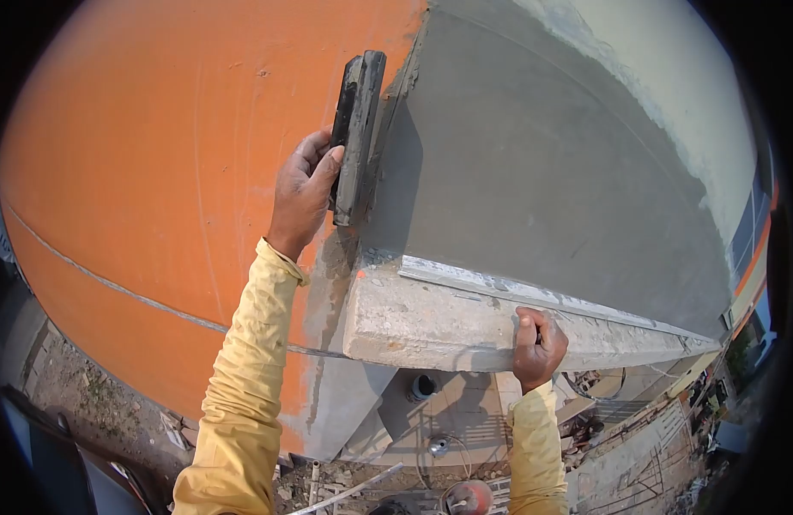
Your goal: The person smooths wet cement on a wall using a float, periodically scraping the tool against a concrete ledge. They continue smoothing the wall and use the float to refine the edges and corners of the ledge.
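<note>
My left hand [306, 190] grips a dark, mortar-smeared float [359, 137], held upright against the wall corner, where the orange wall [156, 154] meets fresh grey plaster [534, 163]. My right hand [539, 343] is closed at the front edge of the pale concrete ledge [431, 322]; whether anything is inside its fingers is hidden. A long straight strip [499, 286] lies along the ledge at the foot of the grey plaster. Wet grey mortar marks the corner below the float.
Far below are a dark bucket [423, 387], a red round object [470, 497], a pale pole [349, 490] and rubble ground [100, 399]. A dark vehicle [62, 468] stands at the lower left. A pale wall area [662, 60] borders the plaster.
</note>
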`<state>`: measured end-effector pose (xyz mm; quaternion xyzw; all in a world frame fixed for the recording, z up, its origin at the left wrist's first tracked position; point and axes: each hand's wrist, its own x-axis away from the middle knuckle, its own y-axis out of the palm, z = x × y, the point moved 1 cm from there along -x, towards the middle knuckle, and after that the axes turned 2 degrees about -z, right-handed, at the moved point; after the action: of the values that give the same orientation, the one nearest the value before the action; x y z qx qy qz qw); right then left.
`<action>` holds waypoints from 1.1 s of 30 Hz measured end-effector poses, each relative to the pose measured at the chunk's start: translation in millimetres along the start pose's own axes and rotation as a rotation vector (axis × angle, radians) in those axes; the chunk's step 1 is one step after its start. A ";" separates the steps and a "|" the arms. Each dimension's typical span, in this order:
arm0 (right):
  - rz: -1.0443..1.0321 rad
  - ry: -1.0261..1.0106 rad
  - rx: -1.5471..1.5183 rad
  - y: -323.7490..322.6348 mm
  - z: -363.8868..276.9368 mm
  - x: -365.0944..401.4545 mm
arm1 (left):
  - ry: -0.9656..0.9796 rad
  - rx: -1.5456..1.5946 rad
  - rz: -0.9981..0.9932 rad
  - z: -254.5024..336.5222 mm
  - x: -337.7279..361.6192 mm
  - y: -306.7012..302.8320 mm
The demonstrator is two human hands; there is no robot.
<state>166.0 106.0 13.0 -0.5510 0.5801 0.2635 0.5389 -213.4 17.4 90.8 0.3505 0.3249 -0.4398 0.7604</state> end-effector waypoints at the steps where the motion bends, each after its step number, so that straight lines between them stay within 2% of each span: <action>1: 0.001 -0.008 -0.011 0.5 -0.1 0.2 | 0.020 0.015 -0.033 10.9 -18.4 3.8; 2: 0.011 -0.056 0.000 0.5 0.3 -1.0 | 0.028 0.004 -0.040 21.4 -36.7 9.2; 6: 0.017 -0.029 -0.034 -0.1 -2.7 -1.7 | 0.161 -0.080 -0.037 55.4 -101.7 34.8; 10: 0.001 0.016 -0.055 -1.3 -2.5 -0.4 | 0.198 -0.127 -0.084 64.5 -127.5 48.1; 22: 0.008 -0.006 -0.087 1.8 -1.1 0.3 | 0.181 -0.240 -0.052 48.6 -108.4 49.0; 27: -0.005 0.024 -0.108 -0.4 0.0 1.9 | 0.134 -0.250 -0.055 31.9 -79.1 38.3; 33: 0.001 -0.040 -0.105 -0.5 3.5 3.8 | 0.052 -0.194 -0.061 10.2 -36.4 24.8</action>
<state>168.4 107.7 8.7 -0.5728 0.5548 0.3048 0.5208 -203.9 34.1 131.7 0.2766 0.3962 -0.4199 0.7682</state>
